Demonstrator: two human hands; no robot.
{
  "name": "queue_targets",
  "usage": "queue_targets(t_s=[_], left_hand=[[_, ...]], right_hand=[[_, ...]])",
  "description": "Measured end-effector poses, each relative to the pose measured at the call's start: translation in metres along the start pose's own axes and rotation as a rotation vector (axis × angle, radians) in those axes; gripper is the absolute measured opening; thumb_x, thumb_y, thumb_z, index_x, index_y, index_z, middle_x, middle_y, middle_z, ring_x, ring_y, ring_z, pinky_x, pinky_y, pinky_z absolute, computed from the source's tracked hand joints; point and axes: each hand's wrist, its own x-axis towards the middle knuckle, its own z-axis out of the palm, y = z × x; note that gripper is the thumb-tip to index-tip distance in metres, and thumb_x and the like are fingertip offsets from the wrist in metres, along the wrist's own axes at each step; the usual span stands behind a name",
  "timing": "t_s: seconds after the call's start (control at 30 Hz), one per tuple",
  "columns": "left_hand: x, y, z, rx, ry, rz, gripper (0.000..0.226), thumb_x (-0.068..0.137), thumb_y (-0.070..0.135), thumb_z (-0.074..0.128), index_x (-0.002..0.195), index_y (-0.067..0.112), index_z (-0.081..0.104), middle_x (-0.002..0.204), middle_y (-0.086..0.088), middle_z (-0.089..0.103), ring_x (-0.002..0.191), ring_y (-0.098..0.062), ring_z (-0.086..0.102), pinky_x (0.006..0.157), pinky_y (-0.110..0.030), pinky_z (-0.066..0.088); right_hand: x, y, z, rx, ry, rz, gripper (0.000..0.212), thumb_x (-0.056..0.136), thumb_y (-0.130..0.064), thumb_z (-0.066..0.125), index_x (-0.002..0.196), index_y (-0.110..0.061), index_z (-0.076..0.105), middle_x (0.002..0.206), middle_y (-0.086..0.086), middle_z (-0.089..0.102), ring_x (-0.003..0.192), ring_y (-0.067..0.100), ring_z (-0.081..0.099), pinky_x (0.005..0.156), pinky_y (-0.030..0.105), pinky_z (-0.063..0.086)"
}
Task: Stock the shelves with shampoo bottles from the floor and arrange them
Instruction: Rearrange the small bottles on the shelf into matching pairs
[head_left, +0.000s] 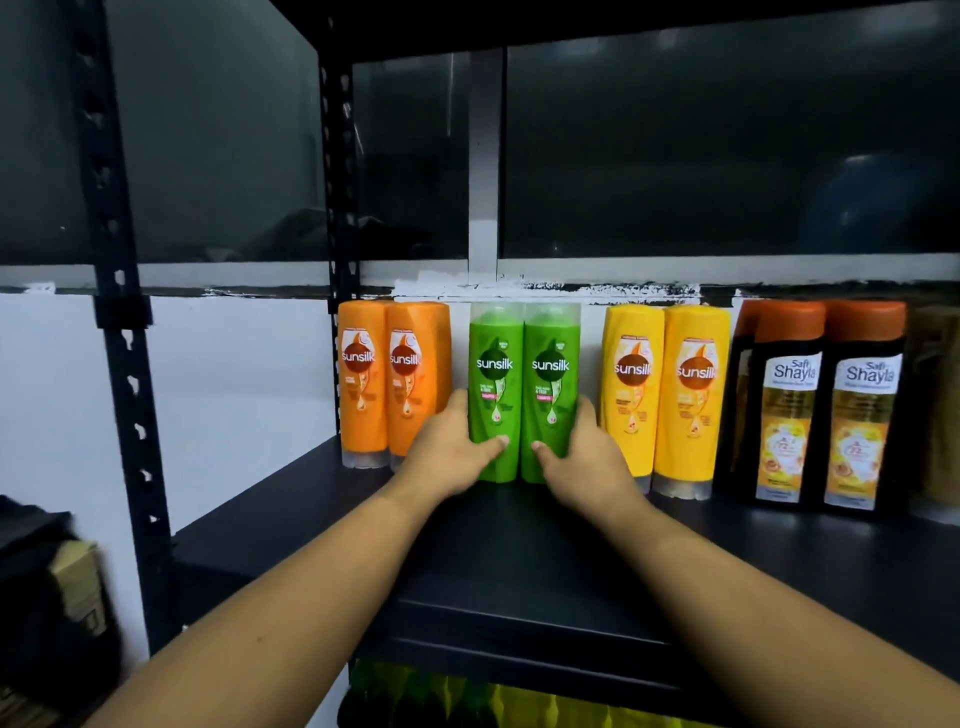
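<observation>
Two green Sunsilk bottles stand side by side, cap down, near the back of the black shelf (519, 561). My left hand (451, 451) grips the left green bottle (494, 384), thumb across its front and fingers round its left side. My right hand (583, 457) grips the right green bottle (551, 384) the same way from its right side. The two bottles touch each other.
Two orange Sunsilk bottles (392, 384) stand to the left, two yellow ones (665, 395) to the right, then two black Safi Shayla bottles (826, 405). A black upright post (124, 332) frames the left. Green and yellow bottles (467, 696) show on the shelf below.
</observation>
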Motion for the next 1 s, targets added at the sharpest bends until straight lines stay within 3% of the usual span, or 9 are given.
queue_targets(t_s=[0.33, 0.6, 0.67, 0.77, 0.83, 0.9, 1.0], left_hand=[[0.010, -0.026, 0.013, -0.066, -0.082, -0.019, 0.064, 0.081, 0.041, 0.072, 0.134, 0.037, 0.036, 0.136, 0.004, 0.063, 0.120, -0.017, 0.063, 0.100, -0.045, 0.055], [0.000, -0.015, 0.012, 0.103, -0.054, -0.009, 0.061, 0.092, 0.038, 0.070, 0.141, 0.026, 0.035, 0.131, -0.003, 0.066, 0.107, -0.025, 0.068, 0.095, -0.044, 0.055], [-0.010, -0.009, 0.010, 0.236, -0.132, -0.031, 0.076, 0.094, 0.040, 0.068, 0.152, 0.019, 0.025, 0.136, -0.011, 0.062, 0.117, -0.031, 0.063, 0.101, -0.042, 0.051], [-0.032, -0.001, -0.002, 0.363, -0.300, -0.058, 0.097, 0.097, 0.051, 0.060, 0.162, 0.014, -0.002, 0.159, -0.015, 0.039, 0.144, -0.031, 0.042, 0.115, -0.038, 0.039], [-0.046, 0.006, -0.011, 0.405, -0.367, -0.049, 0.093, 0.099, 0.057, 0.053, 0.163, 0.014, 0.000, 0.167, -0.012, 0.025, 0.152, -0.029, 0.028, 0.121, -0.037, 0.030], [-0.059, 0.013, -0.017, 0.428, -0.423, -0.043, 0.084, 0.101, 0.058, 0.047, 0.163, 0.015, 0.010, 0.167, -0.010, 0.024, 0.153, -0.028, 0.027, 0.122, -0.036, 0.028], [-0.080, 0.032, -0.019, 0.427, -0.496, -0.016, 0.078, 0.101, 0.061, 0.043, 0.163, 0.022, 0.017, 0.167, -0.006, 0.027, 0.152, -0.025, 0.030, 0.122, -0.036, 0.029]], right_hand=[[0.009, 0.013, 0.009, -0.036, -0.014, 0.028, 0.066, 0.094, -0.018, 0.065, 0.147, -0.016, 0.027, 0.132, 0.011, 0.060, 0.120, 0.035, 0.058, 0.102, 0.046, 0.049], [0.005, 0.013, 0.004, -0.050, -0.055, 0.040, 0.054, 0.095, -0.020, 0.063, 0.141, -0.014, 0.035, 0.129, 0.014, 0.062, 0.119, 0.036, 0.059, 0.099, 0.044, 0.049], [0.000, 0.014, 0.000, -0.052, -0.098, 0.053, 0.052, 0.096, -0.021, 0.061, 0.140, -0.012, 0.036, 0.130, 0.015, 0.061, 0.120, 0.036, 0.058, 0.100, 0.044, 0.048], [-0.008, 0.012, -0.013, -0.066, -0.218, 0.074, 0.054, 0.097, -0.027, 0.060, 0.143, -0.012, 0.036, 0.138, 0.014, 0.057, 0.126, 0.033, 0.054, 0.105, 0.041, 0.045], [-0.019, 0.008, -0.030, -0.154, -0.358, 0.041, 0.065, 0.098, -0.034, 0.059, 0.151, -0.013, 0.030, 0.150, 0.010, 0.047, 0.136, 0.028, 0.047, 0.110, 0.034, 0.039], [-0.035, 0.006, -0.051, -0.283, -0.493, -0.015, 0.073, 0.099, -0.041, 0.057, 0.157, -0.014, 0.022, 0.159, 0.007, 0.036, 0.144, 0.023, 0.037, 0.113, 0.030, 0.032], [-0.063, 0.014, -0.083, -0.421, -0.569, -0.067, 0.065, 0.101, -0.048, 0.048, 0.156, -0.019, 0.029, 0.161, 0.002, 0.034, 0.146, 0.019, 0.034, 0.114, 0.028, 0.028]])
